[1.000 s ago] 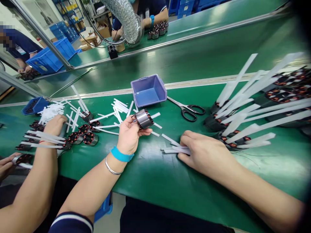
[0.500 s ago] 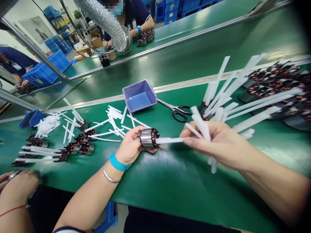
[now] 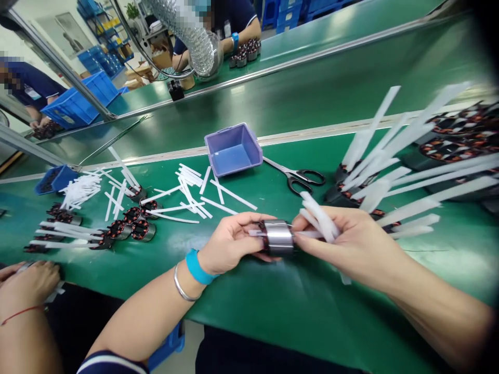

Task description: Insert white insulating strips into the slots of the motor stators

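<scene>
My left hand is wrapped round a metal stator with a silver outer ring and dark ends, lying on its side above the green table. A white strip end sticks out of its left side. My right hand is closed on a bundle of white strips. One strip runs from its fingertips into the stator's right side, and the fingertips are close to that side.
Beyond my hands lie a purple bin and scissors. Stators with white strips stand at right. Loose strips, more stators and a blue bin are at left. A neighbour's hands are at lower left.
The stator in my left hand has moved right, up to my right fingertips. Less of the strip shows between them, and a strip end now shows on the stator's left side.
</scene>
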### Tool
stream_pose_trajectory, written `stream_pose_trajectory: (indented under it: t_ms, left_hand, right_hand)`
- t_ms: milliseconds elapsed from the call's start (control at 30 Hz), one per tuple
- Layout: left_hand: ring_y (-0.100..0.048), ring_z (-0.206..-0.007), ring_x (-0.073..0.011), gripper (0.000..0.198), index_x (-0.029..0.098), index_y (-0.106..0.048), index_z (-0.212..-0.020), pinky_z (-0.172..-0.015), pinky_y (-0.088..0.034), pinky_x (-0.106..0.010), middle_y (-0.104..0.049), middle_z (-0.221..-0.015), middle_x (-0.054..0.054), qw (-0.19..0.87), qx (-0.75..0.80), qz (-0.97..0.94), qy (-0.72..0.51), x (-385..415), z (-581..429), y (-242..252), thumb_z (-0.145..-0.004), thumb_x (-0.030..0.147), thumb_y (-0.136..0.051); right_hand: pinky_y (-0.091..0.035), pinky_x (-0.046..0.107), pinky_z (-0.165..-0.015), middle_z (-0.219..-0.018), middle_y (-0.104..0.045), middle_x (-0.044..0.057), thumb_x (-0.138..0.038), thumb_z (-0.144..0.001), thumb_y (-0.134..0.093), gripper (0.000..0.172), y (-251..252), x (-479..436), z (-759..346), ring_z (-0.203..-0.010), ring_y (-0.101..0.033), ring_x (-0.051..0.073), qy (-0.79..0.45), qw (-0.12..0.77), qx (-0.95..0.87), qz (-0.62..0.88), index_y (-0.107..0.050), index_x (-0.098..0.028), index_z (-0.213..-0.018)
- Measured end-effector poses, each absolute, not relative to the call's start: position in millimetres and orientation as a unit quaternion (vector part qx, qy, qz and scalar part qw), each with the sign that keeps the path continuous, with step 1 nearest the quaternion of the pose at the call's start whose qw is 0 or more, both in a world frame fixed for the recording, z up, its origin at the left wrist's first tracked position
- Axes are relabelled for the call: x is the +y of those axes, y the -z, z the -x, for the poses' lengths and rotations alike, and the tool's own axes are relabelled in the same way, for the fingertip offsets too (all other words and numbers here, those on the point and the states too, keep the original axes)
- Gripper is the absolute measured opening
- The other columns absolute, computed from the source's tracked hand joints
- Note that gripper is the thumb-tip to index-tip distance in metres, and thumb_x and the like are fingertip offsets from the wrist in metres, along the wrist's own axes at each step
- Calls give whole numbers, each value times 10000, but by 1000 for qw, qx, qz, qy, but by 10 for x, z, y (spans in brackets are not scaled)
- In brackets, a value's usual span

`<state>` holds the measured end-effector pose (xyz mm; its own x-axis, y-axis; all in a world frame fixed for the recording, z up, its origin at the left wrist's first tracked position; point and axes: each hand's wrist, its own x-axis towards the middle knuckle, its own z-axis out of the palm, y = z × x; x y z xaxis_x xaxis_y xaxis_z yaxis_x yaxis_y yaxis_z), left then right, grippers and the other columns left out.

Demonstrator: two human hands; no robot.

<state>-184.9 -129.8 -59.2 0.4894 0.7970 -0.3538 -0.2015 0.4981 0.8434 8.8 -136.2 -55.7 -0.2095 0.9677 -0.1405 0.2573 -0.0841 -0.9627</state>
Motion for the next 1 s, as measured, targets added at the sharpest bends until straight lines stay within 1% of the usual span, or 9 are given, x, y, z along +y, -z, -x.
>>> stream_pose_trajectory:
  t_ms: [200,367,467,533,633,733,867,933,1000]
  left_hand:
    - [-653,-689,-147,370,120,-654,-1019,-603,-548,-247,-691,-876,-87,732,407,-429,-338,-1372,1783,667,-653,166,-687]
    - [-629,-665,-135,241,120,-653,-931,-617,-527,-245,-653,-789,-64,668,409,-507,-360,-1387,1823,711,-700,164,-599]
    - [-569,-602,-110,158,129,-637,-837,-548,-471,-211,-611,-697,-35,602,427,-572,-358,-1383,1853,721,-694,184,-596]
    - [-504,-527,-83,105,135,-615,-769,-480,-408,-188,-557,-605,-4,585,431,-589,-354,-1377,1860,723,-683,194,-598]
    - [-425,-446,-55,79,145,-593,-732,-424,-341,-174,-480,-516,36,609,420,-578,-343,-1377,1857,724,-671,194,-597]
    - [-443,-456,-58,104,142,-608,-754,-435,-358,-174,-499,-527,30,626,410,-568,-342,-1388,1854,715,-653,164,-599]
    - [-523,-520,-70,226,140,-617,-830,-488,-428,-173,-574,-621,5,661,382,-543,-349,-1376,1854,678,-611,87,-603]
    - [-593,-567,-101,283,148,-599,-879,-520,-488,-201,-611,-695,-13,702,357,-506,-352,-1347,1854,653,-605,76,-608]
    - [-642,-608,-142,263,147,-584,-879,-527,-542,-252,-632,-774,-40,735,352,-459,-353,-1307,1861,628,-622,102,-623]
  right_hand:
    - [-332,231,-426,-529,-500,-24,-333,-679,-646,154,640,-1346,-146,-476,-397,107,-526,272,-597,541,-587,-192,-685]
    - [-376,263,-475,-594,-535,-6,-366,-693,-640,165,642,-1379,-127,-518,-458,141,-471,280,-632,547,-600,-207,-673]
    - [-430,277,-559,-660,-587,3,-363,-707,-643,145,629,-1402,-99,-592,-532,172,-463,271,-661,524,-622,-221,-683]
    - [-435,278,-569,-677,-610,4,-383,-706,-668,156,631,-1413,-99,-606,-542,178,-471,269,-650,532,-654,-232,-742]
    - [-438,280,-554,-747,-646,31,-402,-700,-697,226,659,-1414,-133,-654,-568,196,-487,277,-638,529,-594,-217,-620]
    - [-470,305,-588,-809,-657,66,-420,-743,-672,375,684,-1402,-170,-717,-598,221,-500,288,-638,510,-464,-205,-517]
    - [-460,312,-579,-793,-653,82,-468,-743,-678,439,617,-1392,-149,-719,-596,225,-502,291,-643,500,-426,-203,-501]
    - [-440,302,-555,-730,-620,68,-531,-748,-663,428,546,-1393,-131,-667,-565,200,-502,300,-629,513,-498,-202,-530]
    - [-370,274,-475,-603,-513,17,-598,-797,-586,412,487,-1394,-143,-538,-467,147,-494,313,-595,552,-610,-209,-662]
